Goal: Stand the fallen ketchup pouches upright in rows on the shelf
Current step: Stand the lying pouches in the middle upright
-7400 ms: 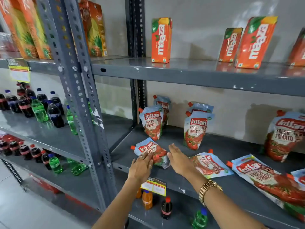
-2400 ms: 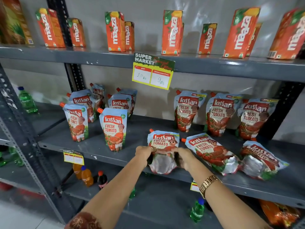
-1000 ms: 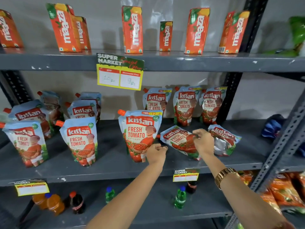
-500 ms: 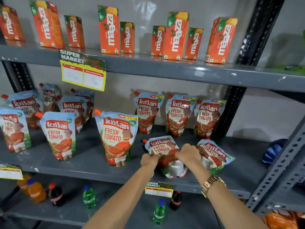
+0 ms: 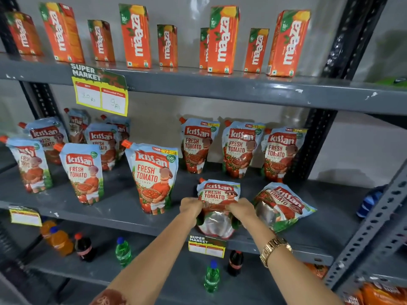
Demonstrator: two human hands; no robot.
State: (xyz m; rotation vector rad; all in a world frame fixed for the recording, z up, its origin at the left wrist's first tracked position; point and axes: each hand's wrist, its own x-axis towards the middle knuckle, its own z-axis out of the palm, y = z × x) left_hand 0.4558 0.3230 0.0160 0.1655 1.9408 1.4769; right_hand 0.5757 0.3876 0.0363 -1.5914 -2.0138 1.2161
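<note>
1. At the front edge of the middle shelf (image 5: 88, 214), a tipped ketchup pouch (image 5: 218, 194) is gripped on both sides by the left hand (image 5: 191, 207) and right hand (image 5: 241, 208).
2. Its silver bottom should be spread flat, then set down level.
3. One fallen pouch (image 5: 284, 203) is left beside it.
4. The fingertips are hidden under the pouch.
</note>
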